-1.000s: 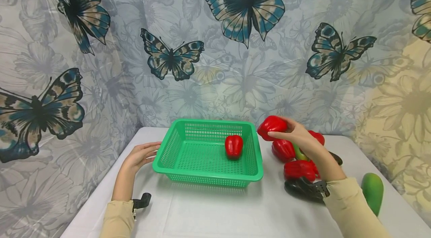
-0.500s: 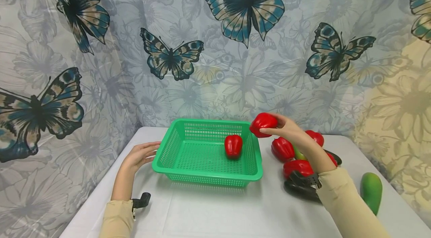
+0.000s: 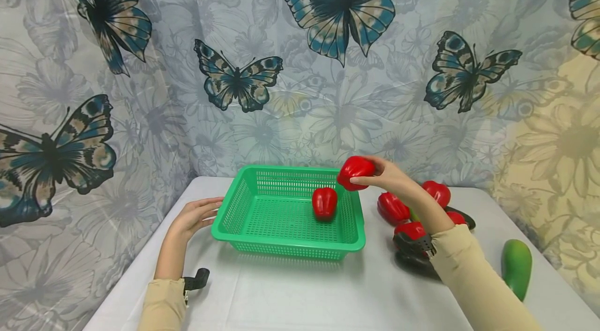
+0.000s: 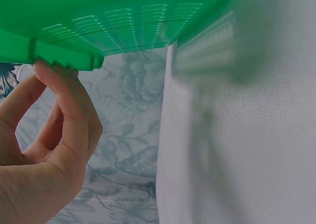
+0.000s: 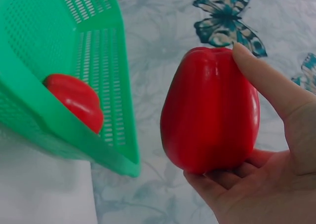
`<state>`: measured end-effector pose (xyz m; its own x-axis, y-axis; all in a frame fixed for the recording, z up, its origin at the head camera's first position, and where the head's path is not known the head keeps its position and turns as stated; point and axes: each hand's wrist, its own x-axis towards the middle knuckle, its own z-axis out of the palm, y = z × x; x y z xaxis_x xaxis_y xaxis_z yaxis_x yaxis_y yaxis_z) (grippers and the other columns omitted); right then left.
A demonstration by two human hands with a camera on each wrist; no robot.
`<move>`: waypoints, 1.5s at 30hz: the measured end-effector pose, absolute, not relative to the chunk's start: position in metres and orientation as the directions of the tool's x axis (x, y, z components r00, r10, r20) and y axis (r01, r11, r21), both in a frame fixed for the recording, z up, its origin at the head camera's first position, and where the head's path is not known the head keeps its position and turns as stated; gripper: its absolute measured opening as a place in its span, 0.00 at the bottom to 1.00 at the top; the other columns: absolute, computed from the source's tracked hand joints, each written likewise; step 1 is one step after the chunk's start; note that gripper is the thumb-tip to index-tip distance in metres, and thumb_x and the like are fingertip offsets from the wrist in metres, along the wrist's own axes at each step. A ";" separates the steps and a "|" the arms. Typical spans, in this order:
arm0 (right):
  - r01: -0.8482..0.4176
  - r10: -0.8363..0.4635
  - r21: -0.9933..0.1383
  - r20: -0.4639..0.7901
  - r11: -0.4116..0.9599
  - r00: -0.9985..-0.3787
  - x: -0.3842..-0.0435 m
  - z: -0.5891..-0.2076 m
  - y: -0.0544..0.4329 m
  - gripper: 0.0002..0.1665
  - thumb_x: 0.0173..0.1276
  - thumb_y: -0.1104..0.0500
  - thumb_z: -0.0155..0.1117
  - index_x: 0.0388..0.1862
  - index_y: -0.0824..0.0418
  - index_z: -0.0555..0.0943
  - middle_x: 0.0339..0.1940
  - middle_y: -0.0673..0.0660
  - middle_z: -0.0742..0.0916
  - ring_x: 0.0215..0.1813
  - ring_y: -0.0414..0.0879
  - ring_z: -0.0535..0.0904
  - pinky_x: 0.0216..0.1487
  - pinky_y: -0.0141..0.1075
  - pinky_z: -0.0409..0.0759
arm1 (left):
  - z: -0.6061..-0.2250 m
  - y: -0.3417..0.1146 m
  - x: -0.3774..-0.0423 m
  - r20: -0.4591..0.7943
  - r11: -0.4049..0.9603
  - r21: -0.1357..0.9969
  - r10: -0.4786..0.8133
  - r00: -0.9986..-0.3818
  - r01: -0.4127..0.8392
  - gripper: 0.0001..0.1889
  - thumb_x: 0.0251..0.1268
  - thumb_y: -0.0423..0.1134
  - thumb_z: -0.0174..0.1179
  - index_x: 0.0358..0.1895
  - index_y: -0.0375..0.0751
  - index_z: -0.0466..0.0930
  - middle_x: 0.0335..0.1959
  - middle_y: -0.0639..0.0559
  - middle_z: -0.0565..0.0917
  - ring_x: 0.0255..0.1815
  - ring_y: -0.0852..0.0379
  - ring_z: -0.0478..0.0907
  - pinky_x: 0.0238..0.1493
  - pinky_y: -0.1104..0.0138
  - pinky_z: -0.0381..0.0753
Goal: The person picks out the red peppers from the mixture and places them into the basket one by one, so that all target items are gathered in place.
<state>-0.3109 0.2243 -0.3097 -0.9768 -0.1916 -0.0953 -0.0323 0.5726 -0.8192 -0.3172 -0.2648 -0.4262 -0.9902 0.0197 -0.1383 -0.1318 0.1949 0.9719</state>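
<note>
My right hand point(image 3: 390, 177) grips a red bell pepper point(image 3: 356, 172) between thumb and fingers. It holds the pepper in the air above the right rim of a green plastic basket point(image 3: 288, 250). Seen from the right wrist, the held bell pepper point(image 5: 210, 110) is apart from the basket wall. Another red bell pepper point(image 3: 324, 203) lies inside the basket, toward its right side. My left hand point(image 3: 191, 217) is at the basket's left edge; in the left wrist view its fingertips touch the underside of the rim point(image 4: 64, 55), fingers loosely bent.
Right of the basket lie more red bell peppers point(image 3: 392, 208), partly hidden by my right arm. A dark eggplant point(image 3: 417, 264) lies nearer, and a long green vegetable point(image 3: 517, 268) is at the right edge of the white table point(image 3: 290, 294). A butterfly-print cloth point(image 3: 347, 128) hangs behind.
My right hand has carried the red bell pepper leftward, from beside the basket to over its right rim. The left hand and the basket stay in place.
</note>
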 end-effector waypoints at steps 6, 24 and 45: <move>-0.070 -0.234 -0.819 -0.081 0.570 -0.969 -0.314 -0.311 0.217 0.57 0.59 0.37 0.70 0.79 0.54 0.53 0.66 0.63 0.76 0.66 0.58 0.71 0.65 0.56 0.71 | -0.426 -0.264 -0.318 -0.144 0.188 0.972 0.012 -0.989 -0.139 0.30 0.67 0.48 0.63 0.67 0.34 0.71 0.61 0.49 0.78 0.49 0.63 0.81 0.50 0.67 0.82; -0.104 -0.346 -0.798 -0.137 0.594 -0.928 -0.322 -0.328 0.197 0.51 0.61 0.41 0.70 0.76 0.58 0.59 0.65 0.62 0.77 0.67 0.58 0.70 0.64 0.56 0.71 | -0.427 -0.264 -0.318 -0.147 0.189 0.972 0.011 -0.989 -0.143 0.31 0.67 0.48 0.63 0.67 0.34 0.71 0.59 0.50 0.79 0.47 0.64 0.82 0.50 0.66 0.82; -0.067 -0.517 -0.810 -0.306 0.582 -0.800 -0.332 -0.344 0.181 0.46 0.61 0.48 0.72 0.73 0.61 0.63 0.67 0.60 0.74 0.66 0.55 0.70 0.64 0.52 0.74 | -0.425 -0.264 -0.316 -0.139 0.205 0.970 0.022 -0.990 -0.131 0.32 0.66 0.50 0.63 0.68 0.33 0.70 0.60 0.50 0.79 0.50 0.62 0.81 0.51 0.66 0.82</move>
<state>-0.3322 0.1815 -0.3444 -0.7998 -0.5168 -0.3055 -0.0666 0.5821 -0.8104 -0.3163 -0.2641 -0.4250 -0.9901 0.0219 -0.1387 -0.1313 0.2054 0.9698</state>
